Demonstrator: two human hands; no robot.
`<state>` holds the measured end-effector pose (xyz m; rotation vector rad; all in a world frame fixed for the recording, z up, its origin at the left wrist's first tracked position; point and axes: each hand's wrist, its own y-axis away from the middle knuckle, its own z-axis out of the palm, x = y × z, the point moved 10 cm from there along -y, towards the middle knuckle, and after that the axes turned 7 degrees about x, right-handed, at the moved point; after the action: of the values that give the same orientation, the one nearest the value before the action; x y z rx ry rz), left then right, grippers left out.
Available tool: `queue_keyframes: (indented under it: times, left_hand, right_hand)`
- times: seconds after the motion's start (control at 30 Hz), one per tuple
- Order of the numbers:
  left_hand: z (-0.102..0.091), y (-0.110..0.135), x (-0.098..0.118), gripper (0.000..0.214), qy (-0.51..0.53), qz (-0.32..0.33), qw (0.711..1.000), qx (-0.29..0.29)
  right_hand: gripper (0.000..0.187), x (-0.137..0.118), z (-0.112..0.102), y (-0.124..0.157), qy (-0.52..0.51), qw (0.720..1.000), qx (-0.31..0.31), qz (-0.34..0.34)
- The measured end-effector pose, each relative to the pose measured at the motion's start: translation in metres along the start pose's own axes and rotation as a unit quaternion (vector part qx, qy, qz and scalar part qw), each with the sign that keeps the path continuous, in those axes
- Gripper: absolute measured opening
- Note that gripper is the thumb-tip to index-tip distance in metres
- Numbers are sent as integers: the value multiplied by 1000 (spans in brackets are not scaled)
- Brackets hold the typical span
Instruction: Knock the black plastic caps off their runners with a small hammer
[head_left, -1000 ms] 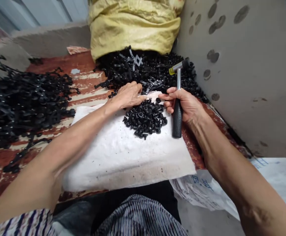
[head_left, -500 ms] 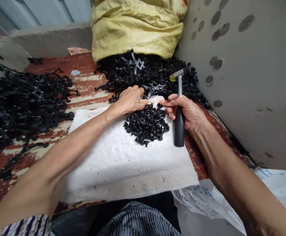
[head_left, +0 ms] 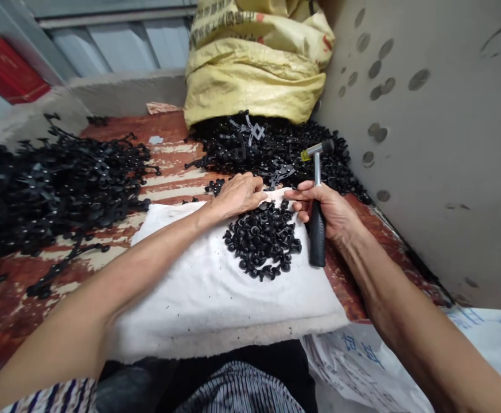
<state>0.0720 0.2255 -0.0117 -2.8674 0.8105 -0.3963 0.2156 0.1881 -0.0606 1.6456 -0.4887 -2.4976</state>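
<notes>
A white cloth (head_left: 198, 281) lies before me with a heap of small black knob-like pieces (head_left: 261, 241) on its far half. At the cloth's far edge, my left hand (head_left: 239, 194) is closed, with thumb and curled fingers pinching the edge. My right hand (head_left: 330, 209) grips a hammer (head_left: 317, 235) by its black handle, head pointing away from me. This hammer has a steel neck and a yellow face on one side. The right thumb and forefinger reach to the cloth's far corner, close to the black pieces; whether they pinch it is unclear.
Behind my hands, black jointed linkages (head_left: 271, 143) spill from a yellow woven sack (head_left: 254, 86). Another pile of linkages (head_left: 61, 189) covers the worn red-brown tabletop (head_left: 170, 155) on the left. A grey panel (head_left: 426, 155) stands along the right side. White printed plastic (head_left: 362, 355) lies below right.
My view has tilted up and a little left. Some small black pieces have shifted toward me and spread slightly on the cloth. Both hands keep nearly the same pose, and the hammer stays held.
</notes>
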Motion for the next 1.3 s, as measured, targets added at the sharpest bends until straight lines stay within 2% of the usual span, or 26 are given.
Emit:
queue_keyframes:
  times: [0.23, 0.33, 0.5, 0.7, 0.77, 0.83, 0.93, 1.03, 1.13, 1.2, 1.27, 1.3]
  left_hand:
    - [1, -11, -4, 30, 3, 6, 1000, 27]
    - [0, -18, -12, 29, -5, -16, 999, 43]
    - [-1, -25, -18, 31, -13, -31, 999, 36]
    - [0, -31, -25, 30, -10, -54, 998, 29]
    - [-6, -30, -22, 31, 3, -44, 998, 38]
    - [-21, -22, -18, 31, 8, -34, 997, 69]
    - [-53, 6, -15, 31, 0, -34, 991, 130]
    - [-73, 53, -23, 29, -14, -42, 990, 131]
    - [-83, 113, -52, 23, -35, -71, 988, 133]
    - [-88, 154, -82, 24, -39, -118, 980, 155]
    - [-86, 189, -115, 34, -19, -176, 971, 161]
    - [-78, 202, -128, 41, 2, -197, 971, 132]
  right_hand:
    - [25, -4, 1, 0, 1, 1000, 3, -6]
    - [27, -15, -3, 4, -4, 1000, 15, -17]
    - [27, -33, -16, 11, -6, 998, 47, -44]
    - [23, -26, -14, 10, 35, 997, 53, -35]
    - [20, -26, -13, 9, 52, 997, 55, -34]
    - [19, -28, -15, 10, 65, 995, 61, -38]
    - [20, -39, -21, 12, 80, 992, 78, -57]
    - [20, -44, -24, 20, 90, 990, 82, -66]
    - [19, -33, -27, 34, 94, 992, 68, -47]
    - [18, -20, -31, 46, 95, 993, 62, -27]
    - [16, -9, -36, 57, 89, 994, 58, -9]
    - [15, -6, -39, 60, 83, 995, 57, -3]
